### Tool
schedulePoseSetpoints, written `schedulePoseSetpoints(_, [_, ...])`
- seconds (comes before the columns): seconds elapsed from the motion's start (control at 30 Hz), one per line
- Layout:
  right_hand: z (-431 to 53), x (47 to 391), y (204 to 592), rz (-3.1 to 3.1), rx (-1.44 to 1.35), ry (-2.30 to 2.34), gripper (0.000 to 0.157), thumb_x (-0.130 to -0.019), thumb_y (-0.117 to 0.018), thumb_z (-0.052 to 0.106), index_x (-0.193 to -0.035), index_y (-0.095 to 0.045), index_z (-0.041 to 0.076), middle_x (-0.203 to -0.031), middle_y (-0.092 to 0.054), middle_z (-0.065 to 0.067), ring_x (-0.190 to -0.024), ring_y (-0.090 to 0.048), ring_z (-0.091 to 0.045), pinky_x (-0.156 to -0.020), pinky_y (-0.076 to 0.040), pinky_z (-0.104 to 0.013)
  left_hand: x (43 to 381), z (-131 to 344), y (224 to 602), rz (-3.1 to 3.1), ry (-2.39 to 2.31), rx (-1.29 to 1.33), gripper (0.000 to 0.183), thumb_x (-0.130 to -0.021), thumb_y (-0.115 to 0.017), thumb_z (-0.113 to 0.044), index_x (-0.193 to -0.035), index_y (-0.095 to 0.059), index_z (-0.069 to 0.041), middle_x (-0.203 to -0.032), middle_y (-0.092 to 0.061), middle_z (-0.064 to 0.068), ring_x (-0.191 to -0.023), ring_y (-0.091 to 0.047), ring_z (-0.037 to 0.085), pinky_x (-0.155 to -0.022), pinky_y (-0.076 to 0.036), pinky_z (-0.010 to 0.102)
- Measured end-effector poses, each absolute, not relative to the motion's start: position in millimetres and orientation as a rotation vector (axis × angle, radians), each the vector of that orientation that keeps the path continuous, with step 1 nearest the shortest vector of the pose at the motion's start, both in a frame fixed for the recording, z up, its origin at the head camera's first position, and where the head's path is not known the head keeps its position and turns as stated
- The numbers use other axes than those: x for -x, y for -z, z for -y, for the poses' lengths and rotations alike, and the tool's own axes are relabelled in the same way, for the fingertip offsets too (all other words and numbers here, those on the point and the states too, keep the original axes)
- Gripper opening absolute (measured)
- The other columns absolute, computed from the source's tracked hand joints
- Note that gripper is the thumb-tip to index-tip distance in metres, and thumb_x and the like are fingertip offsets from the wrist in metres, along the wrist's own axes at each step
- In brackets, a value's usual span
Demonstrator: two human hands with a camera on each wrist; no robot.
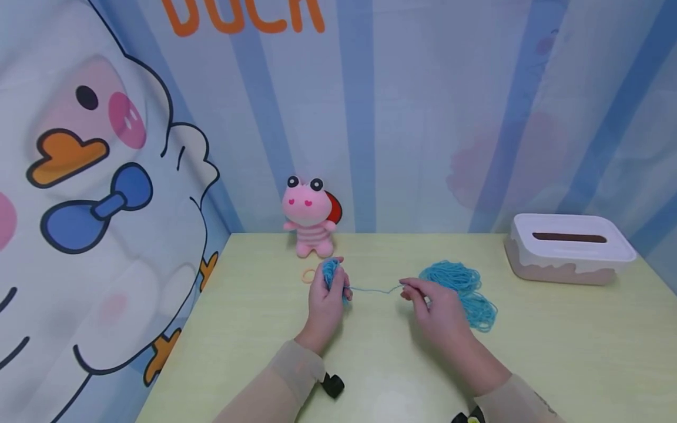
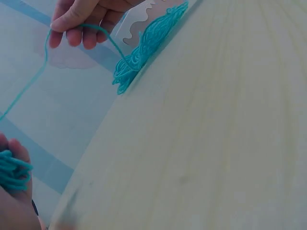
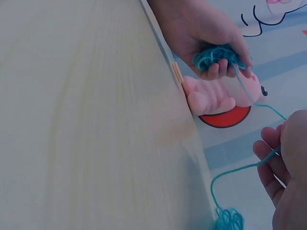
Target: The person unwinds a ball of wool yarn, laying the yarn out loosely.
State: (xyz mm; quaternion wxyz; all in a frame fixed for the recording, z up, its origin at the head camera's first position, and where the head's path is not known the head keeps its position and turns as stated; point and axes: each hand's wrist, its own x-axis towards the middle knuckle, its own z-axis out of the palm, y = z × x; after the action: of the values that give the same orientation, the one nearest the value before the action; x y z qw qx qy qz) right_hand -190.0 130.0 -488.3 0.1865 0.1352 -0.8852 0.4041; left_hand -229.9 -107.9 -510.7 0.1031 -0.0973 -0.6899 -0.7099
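Note:
My left hand (image 1: 327, 302) grips a small bundle of blue yarn (image 1: 330, 271), its fingers curled round the strands, as the right wrist view also shows. A single strand (image 1: 375, 290) runs from this bundle across to my right hand (image 1: 441, 308), which pinches it between thumb and fingertips. From the right hand the strand continues to a larger loose skein of blue yarn (image 1: 465, 285) on the table, partly hidden behind that hand in the head view. In the left wrist view the skein (image 2: 151, 43) lies just beyond the pinching right hand (image 2: 88, 19).
A pink plush toy (image 1: 312, 217) with striped body stands at the back of the table (image 1: 254, 352). Near its feet lies an orange ring-shaped band (image 1: 308, 276). At the back right sits a white-lidded tissue box (image 1: 571, 249). A printed curtain (image 1: 412, 117) hangs behind.

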Motion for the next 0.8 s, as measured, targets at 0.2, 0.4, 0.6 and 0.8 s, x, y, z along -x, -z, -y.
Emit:
schedulePoseSetpoints(0.2, [-167.5, 182.3, 486.4, 2.358, -0.311, -1.15, 0.017, -0.107, -0.071, 0.006, -0.117, -0.083, 0.01, -0.094, -0.085, -0.001, -0.089, -0.082, -0.024, -0.064, -0.049, -0.011, 230.1, 107.2, 510.5, 1.958, 2.134, 0.329, 0.029, -0.12, -0.046, -0.025, -0.138, -0.058, -0.005, -0.082, -0.049, 0.004, -0.066, -0.051, 0.013, -0.064, -0.051, 0.023])
schedulePoseSetpoints(0.4, [-200.4, 178.1, 488.1, 2.369, -0.23, -1.024, 0.02, -0.104, -0.074, 0.006, -0.121, -0.084, 0.012, -0.096, -0.087, -0.002, -0.088, -0.082, -0.016, -0.063, -0.046, -0.01, 230.5, 108.5, 510.8, 1.98, 2.035, 0.289, 0.027, -0.12, -0.046, -0.025, -0.134, -0.061, -0.008, -0.087, -0.056, 0.01, -0.068, -0.056, 0.014, -0.064, -0.054, 0.023])
schedulePoseSetpoints(0.6, [-224.1, 176.4, 490.2, 2.462, -0.116, -0.928, 0.014, -0.104, -0.075, 0.011, -0.116, -0.084, 0.011, -0.099, -0.087, -0.003, -0.093, -0.081, -0.02, -0.073, -0.043, 0.0, 229.2, 109.8, 508.5, 1.976, 1.974, 0.245, 0.028, -0.12, -0.046, -0.027, -0.132, -0.062, -0.007, -0.095, -0.059, 0.021, -0.075, -0.059, 0.017, -0.068, -0.057, 0.023])
schedulePoseSetpoints(0.8, [-244.6, 172.1, 490.7, 2.577, -0.021, -0.889, 0.012, -0.108, -0.07, 0.013, -0.113, -0.079, 0.009, -0.098, -0.085, -0.007, -0.09, -0.077, -0.029, -0.075, -0.054, -0.021, 229.5, 109.1, 508.0, 1.98, 1.936, 0.196, 0.029, -0.121, -0.043, -0.028, -0.131, -0.06, -0.007, -0.099, -0.059, 0.017, -0.086, -0.06, 0.039, -0.075, -0.057, 0.023])
